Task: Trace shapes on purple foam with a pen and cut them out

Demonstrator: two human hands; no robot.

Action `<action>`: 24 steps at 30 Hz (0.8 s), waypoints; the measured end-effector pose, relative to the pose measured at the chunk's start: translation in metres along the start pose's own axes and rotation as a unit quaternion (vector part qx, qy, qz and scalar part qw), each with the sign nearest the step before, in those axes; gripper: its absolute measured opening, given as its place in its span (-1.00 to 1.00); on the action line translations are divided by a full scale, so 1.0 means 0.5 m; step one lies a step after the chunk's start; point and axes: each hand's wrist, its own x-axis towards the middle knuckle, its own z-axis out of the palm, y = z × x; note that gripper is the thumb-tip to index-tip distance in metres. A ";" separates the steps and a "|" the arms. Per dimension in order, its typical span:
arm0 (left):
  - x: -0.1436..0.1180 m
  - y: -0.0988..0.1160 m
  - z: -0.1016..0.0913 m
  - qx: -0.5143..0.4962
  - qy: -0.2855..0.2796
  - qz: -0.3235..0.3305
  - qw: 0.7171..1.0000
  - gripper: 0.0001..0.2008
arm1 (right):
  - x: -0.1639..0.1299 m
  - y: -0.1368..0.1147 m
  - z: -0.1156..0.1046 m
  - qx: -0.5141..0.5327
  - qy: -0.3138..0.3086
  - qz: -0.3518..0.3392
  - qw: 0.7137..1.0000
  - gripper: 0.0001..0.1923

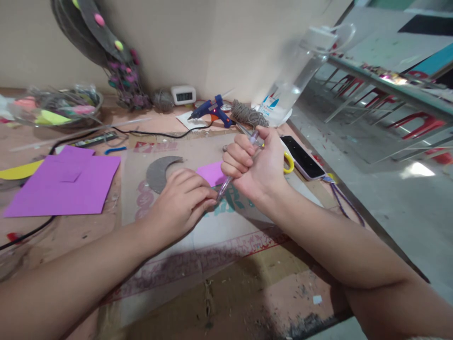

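Observation:
My right hand (pixel 253 163) is wrapped round a clear, pale purple pen (pixel 226 185), which slants down to the left. At the pen's lower end, the fingertips of my left hand (pixel 186 196) are pressed together; whether they pinch the tip or something small is hard to make out. Just beyond my left hand lies a grey crescent-shaped piece (pixel 157 172). Between the hands, a small purple paper piece (pixel 211 173) rests on the printed sheet (pixel 191 243). Behind my right hand, the yellow handle of scissors (pixel 289 162) shows in part.
Purple sheets (pixel 63 189) lie at left, below a bowl of scraps (pixel 60 118). A blue glue gun (pixel 212 111) with a black cord, grey yarn (pixel 247 114) and a small clock (pixel 183 95) stand along the wall. A water bottle (pixel 297 75) and phone (pixel 302 157) are at right.

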 end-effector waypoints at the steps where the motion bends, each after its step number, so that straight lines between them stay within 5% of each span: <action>1: 0.000 0.000 0.000 0.000 0.000 0.000 1.000 -0.84 | 0.000 0.000 0.000 -0.005 0.000 -0.001 1.000 -0.37; 24: -0.002 -0.002 0.001 -0.004 -0.002 0.003 1.000 -0.85 | -0.003 0.000 -0.002 -0.011 -0.041 -0.035 0.998 -0.40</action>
